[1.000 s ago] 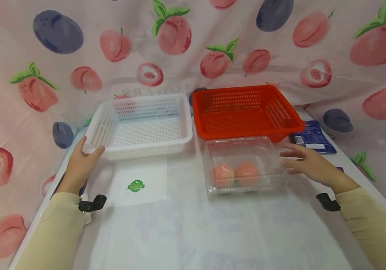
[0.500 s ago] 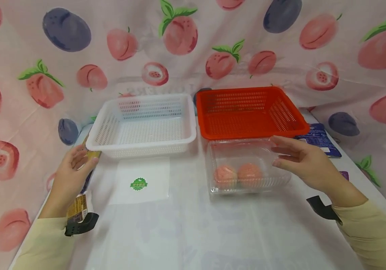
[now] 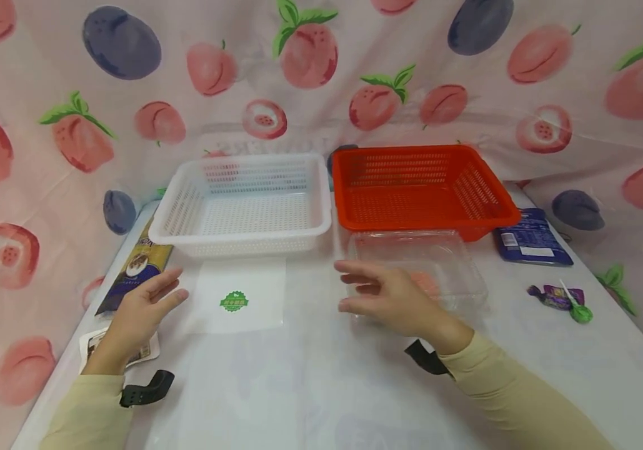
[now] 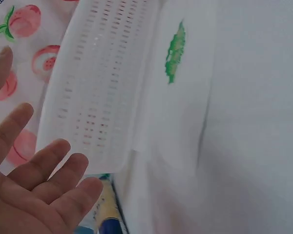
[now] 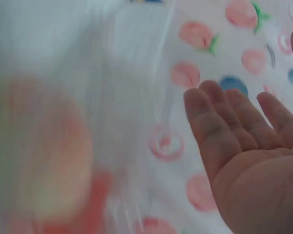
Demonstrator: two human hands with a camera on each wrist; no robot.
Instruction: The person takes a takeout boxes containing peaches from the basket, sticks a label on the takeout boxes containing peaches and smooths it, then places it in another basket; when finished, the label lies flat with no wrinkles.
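Observation:
My left hand (image 3: 137,315) hovers at the left of the table, fingers relaxed and holding nothing. It is between a blue-and-gold snack packet (image 3: 142,262) and a flat white bag with a green printed badge (image 3: 265,297). Its palm and spread fingers also show in the left wrist view. My right hand (image 3: 397,300) is in front of a clear plastic box (image 3: 462,265), with nothing in its grasp. Inside the box a pinkish-orange peach (image 3: 425,282) shows; the hand hides the rest. In the right wrist view, the right fingers (image 5: 205,114) are straight.
A white basket (image 3: 242,240) and a red basket (image 3: 428,222) stand side by side at the back. A blue pouch (image 3: 532,237), wrapped candy (image 3: 552,297) and a green lollipop (image 3: 581,312) lie at right. A small white packet (image 3: 149,349) lies under the left wrist.
My left hand has left the white basket's front left corner and come nearer. My right hand has moved left from the clear box's right side to its front.

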